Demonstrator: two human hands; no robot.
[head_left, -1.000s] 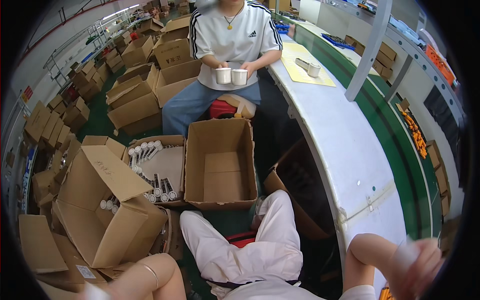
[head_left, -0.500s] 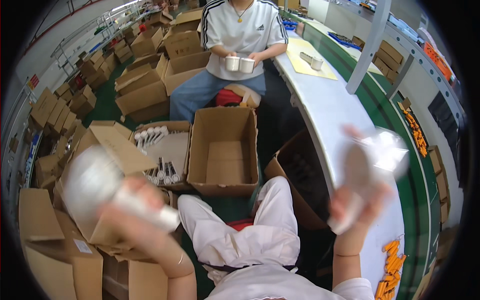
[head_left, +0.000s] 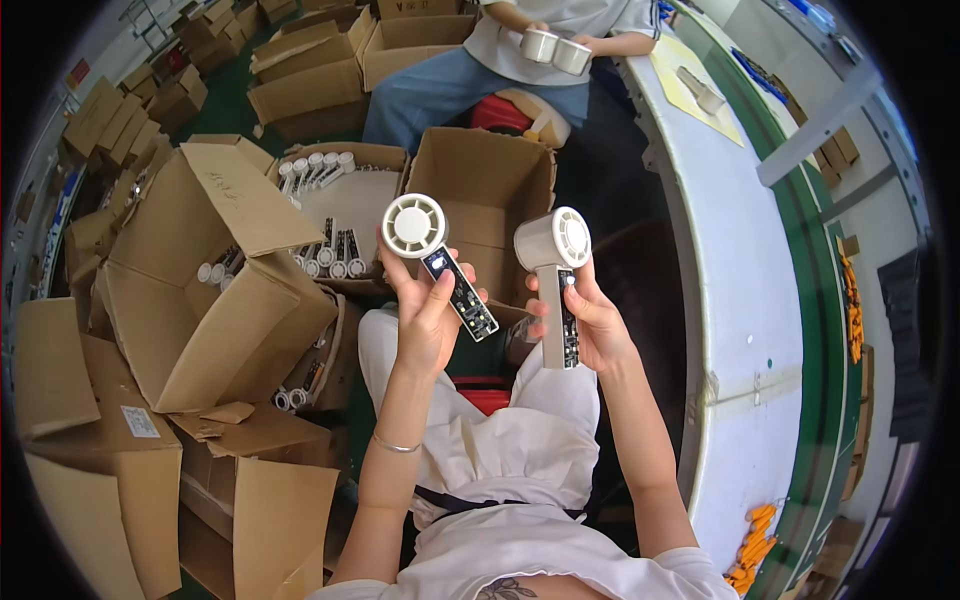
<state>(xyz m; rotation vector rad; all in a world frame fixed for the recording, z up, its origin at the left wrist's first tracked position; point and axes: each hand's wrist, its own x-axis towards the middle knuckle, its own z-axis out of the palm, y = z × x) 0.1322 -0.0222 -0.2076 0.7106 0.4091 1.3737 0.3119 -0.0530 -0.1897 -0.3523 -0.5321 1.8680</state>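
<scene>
From my end, both forearms (head_left: 388,475) angle forward from the lower edge, drawing slightly together over the white trousers (head_left: 512,440). My left grip (head_left: 425,312) is wrapped round the handle of a slanted white fan (head_left: 437,260), thumb against its bare circuit board (head_left: 472,307). My right grip (head_left: 600,325) is closed about the handle of a second fan (head_left: 553,290), nearly upright. Both fans appear in front of the open carton (head_left: 483,160)

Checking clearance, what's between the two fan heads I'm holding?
Head view shows nothing between left fan head and right fan head; open cardboard box lies beyond.
</scene>
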